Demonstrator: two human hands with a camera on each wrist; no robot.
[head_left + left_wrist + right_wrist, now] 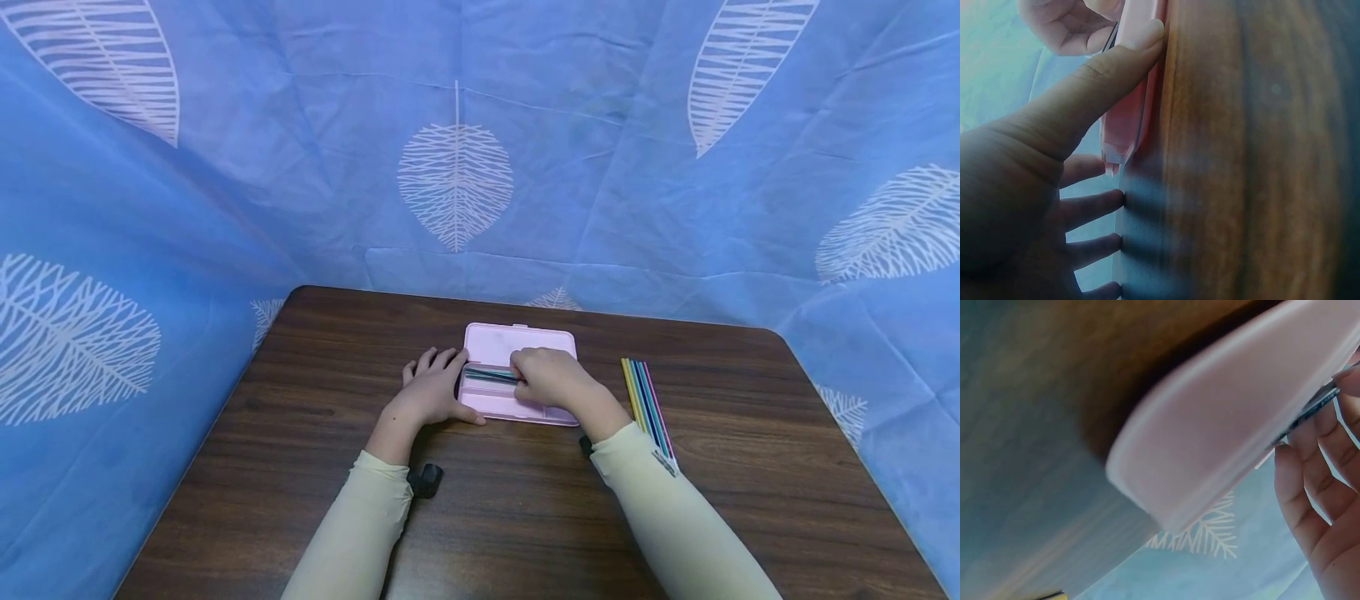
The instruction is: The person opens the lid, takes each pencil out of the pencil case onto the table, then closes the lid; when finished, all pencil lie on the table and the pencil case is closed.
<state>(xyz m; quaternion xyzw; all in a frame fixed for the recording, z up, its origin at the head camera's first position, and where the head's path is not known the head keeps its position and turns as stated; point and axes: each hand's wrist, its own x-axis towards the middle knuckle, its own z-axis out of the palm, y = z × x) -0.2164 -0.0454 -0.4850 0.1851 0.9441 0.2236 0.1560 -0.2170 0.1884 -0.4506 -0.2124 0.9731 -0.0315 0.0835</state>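
Observation:
A pink pencil case (521,337) lies with its lid laid back on the table, several dark and greenish pencils (489,375) in its tray. My right hand (551,379) is over the tray with curled fingers, pinching the pencils near one end. In the right wrist view, thumb and fingers grip a dark pencil (1317,407) above the case's wall. How many pencils they pinch is hidden. My left hand (427,396) rests at the case's left side, fingers spread and straight. Its thumb (1100,72) presses along the case's front wall in the left wrist view.
Several coloured pencils (643,400), yellow, blue and pink among them, lie side by side to the right of the case, partly under the right sleeve (652,483). The dark wooden table (510,508) ends at a blue leaf-patterned cloth (570,192).

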